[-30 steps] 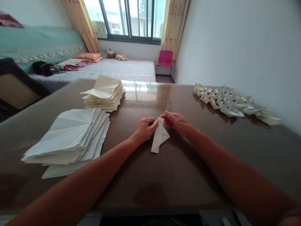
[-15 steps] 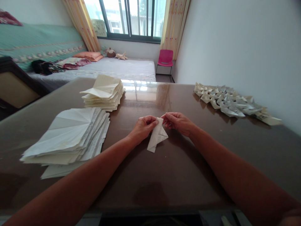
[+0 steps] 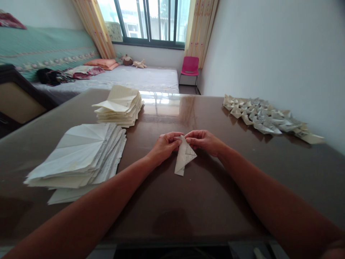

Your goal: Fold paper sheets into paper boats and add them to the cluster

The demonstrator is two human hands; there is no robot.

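Observation:
A small sheet of folded paper (image 3: 185, 157), pale with faint writing, is between my hands above the brown table (image 3: 167, 212). It has a long narrow strip and a triangular flap pointing right. My left hand (image 3: 167, 144) pinches its upper left edge between thumb and fingers. At its upper right edge, my right hand (image 3: 203, 141) grips the paper near the tip, thumb on top. The fingers behind the paper are partly hidden.
Left on the table are a large stack of creased white sheets (image 3: 81, 144) and a yellowish stack (image 3: 120, 104) behind it. Many folded paper boats (image 3: 258, 113) cluster at the far right by the wall. Beyond stand a bed (image 3: 151, 79) and a pink chair (image 3: 190, 66).
The paper's lower end has swung a little to the right and its strip now hangs more upright. My right hand has closed in on the upper edge of the paper.

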